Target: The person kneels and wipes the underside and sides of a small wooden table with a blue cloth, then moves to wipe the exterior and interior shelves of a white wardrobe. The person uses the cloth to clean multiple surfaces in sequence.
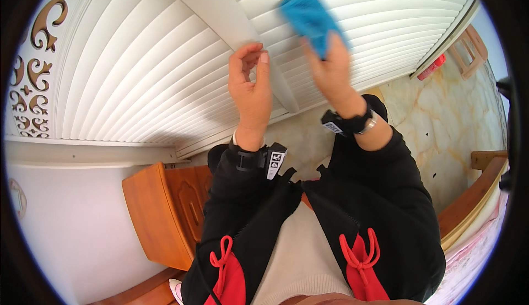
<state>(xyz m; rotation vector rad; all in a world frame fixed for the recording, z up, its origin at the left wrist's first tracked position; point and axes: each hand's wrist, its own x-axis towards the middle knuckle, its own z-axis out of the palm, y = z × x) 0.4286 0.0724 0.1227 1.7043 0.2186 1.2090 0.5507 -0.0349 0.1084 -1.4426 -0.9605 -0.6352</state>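
My right hand [330, 71] grips a blue cloth [312, 17], which lies over the white louvred panel [380, 28] of a wardrobe door; hand and cloth are blurred. To its left, my left hand [252, 82] has its fingers loosely curled and thumb apart, with nothing in it. It is in front of the smooth white upright [215, 13] between two slatted panels; whether it touches cannot be told. Each wrist wears a black strap with a small black device.
An orange-brown wooden cabinet [144, 210] stands at the lower left. A red container [432, 67] and a pinkish plastic stool [479, 53] are on the marbled floor [438, 110] at the right. A wooden bed edge [471, 197] borders the lower right.
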